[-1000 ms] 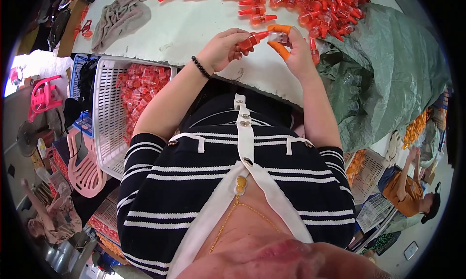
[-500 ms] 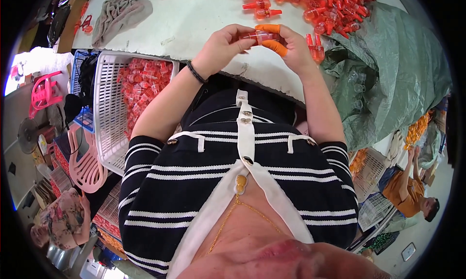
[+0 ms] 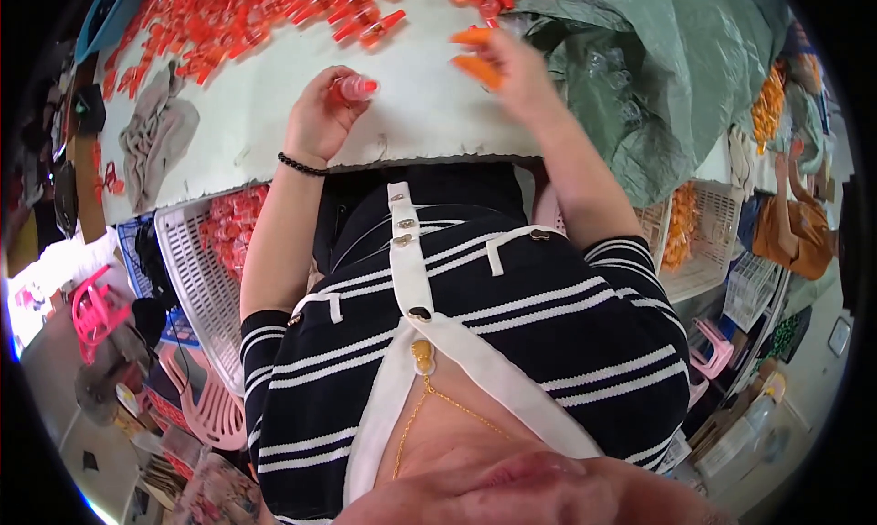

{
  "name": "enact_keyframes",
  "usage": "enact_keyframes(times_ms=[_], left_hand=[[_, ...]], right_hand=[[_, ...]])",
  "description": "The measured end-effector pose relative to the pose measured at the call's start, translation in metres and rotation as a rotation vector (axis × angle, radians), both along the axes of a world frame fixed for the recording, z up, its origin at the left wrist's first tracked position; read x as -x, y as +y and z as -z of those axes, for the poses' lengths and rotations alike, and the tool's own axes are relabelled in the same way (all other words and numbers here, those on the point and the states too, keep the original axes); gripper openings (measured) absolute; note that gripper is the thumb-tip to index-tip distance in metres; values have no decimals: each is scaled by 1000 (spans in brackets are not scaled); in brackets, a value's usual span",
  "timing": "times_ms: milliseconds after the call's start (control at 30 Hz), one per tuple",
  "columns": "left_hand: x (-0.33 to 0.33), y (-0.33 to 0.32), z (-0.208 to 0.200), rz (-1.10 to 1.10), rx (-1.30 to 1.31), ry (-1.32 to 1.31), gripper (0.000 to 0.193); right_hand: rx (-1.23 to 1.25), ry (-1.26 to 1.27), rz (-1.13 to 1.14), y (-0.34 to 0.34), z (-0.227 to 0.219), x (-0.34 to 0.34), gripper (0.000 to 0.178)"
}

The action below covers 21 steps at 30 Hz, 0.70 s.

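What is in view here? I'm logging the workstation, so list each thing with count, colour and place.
table: one, white, across the top.
small parts: many, red-orange, heaped at the table's far edge.
cloth: one, grey, on the table's left.
sheet: one, green, draped over the table's right.
basket: one, white, under the table's left edge, holding red parts.
stools: several, pink, on the floor left and right.
co-worker: one, orange top, far right.
left hand: holds a red part, black bead bracelet at the wrist.
right hand: holds orange parts.
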<state>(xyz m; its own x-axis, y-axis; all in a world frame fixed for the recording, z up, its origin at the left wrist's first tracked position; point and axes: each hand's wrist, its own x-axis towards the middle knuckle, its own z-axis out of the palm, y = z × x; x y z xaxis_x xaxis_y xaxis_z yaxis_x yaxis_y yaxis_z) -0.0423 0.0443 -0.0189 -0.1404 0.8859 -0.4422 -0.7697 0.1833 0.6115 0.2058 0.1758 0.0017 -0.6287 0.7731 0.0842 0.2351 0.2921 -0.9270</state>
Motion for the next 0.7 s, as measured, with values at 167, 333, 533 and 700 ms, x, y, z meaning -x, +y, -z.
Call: enact_keyframes(times_ms=[167, 333, 533, 700], left_hand=[[7, 44, 9, 3, 188, 971, 42], [-8, 74, 1, 134, 67, 1859, 48], [-14, 82, 3, 309, 155, 2002, 43], [-9, 66, 10, 172, -64, 2000, 32]], right_hand=[[-609, -569, 521, 52, -5, -117, 26], [-586, -873, 452, 51, 13, -141, 37], [-520, -678, 545, 61, 29, -133, 38], [-220, 86, 420, 45, 0, -86, 36]])
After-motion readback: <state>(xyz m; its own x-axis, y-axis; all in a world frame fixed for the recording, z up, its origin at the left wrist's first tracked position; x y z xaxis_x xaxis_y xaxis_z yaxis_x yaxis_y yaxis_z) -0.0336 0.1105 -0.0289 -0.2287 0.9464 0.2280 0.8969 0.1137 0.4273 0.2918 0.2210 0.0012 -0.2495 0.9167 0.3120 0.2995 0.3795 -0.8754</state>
